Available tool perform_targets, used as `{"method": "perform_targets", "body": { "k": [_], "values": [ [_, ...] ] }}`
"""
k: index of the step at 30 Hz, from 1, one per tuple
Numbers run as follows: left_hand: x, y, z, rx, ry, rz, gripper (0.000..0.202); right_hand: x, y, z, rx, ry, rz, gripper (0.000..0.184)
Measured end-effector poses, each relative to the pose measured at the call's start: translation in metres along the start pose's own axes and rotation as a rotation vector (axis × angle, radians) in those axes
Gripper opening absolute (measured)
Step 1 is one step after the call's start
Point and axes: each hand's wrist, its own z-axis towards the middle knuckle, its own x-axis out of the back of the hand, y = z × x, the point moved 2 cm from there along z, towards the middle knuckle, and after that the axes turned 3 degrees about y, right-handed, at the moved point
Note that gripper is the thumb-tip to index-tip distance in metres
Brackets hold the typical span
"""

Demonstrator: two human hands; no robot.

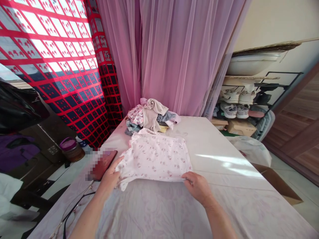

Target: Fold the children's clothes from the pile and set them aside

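A pale pink shirt [157, 156] with a small print lies spread flat on the covered table or bed [161, 212]. At its left end, my left hand [113, 172] has its fingers closed on the cloth edge. My right hand [198, 187] pinches the near right corner between thumb and fingers. Just beyond the shirt, a heap of crumpled clothes [152, 114] in beige, pink, grey and yellow touches or nearly touches its far edge.
Beside my left hand is a dark red phone-like object [104, 166], partly blurred out. Eyeglasses [72, 212] lie near my left forearm. Pink curtains [179, 59] hang behind the heap. Right of the surface stand a shoe rack [239, 109] and a cardboard box [279, 186].
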Motion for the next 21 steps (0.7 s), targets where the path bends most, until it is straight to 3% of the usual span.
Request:
{"method": "perform_targets", "body": {
  "k": [7,12,14,17,21],
  "values": [
    [0.022,0.009,-0.004,-0.016,-0.057,0.629,0.060,0.013,-0.017,-0.006,0.000,-0.104,0.004,0.030],
    [0.024,0.038,0.008,-0.279,0.061,0.862,0.058,0.034,-0.010,0.023,-0.058,0.011,-0.029,0.044],
    [0.011,0.053,0.023,-0.376,-0.013,0.876,0.053,0.044,-0.001,0.047,-0.121,0.069,-0.085,0.038],
    [-0.022,0.067,0.057,-0.406,-0.157,0.872,0.046,0.051,0.016,0.090,-0.279,0.080,-0.120,0.031],
    [-0.068,0.069,0.108,-0.443,-0.217,0.897,0.042,0.043,0.036,0.142,-0.390,0.105,-0.146,0.044]
  ]
}}
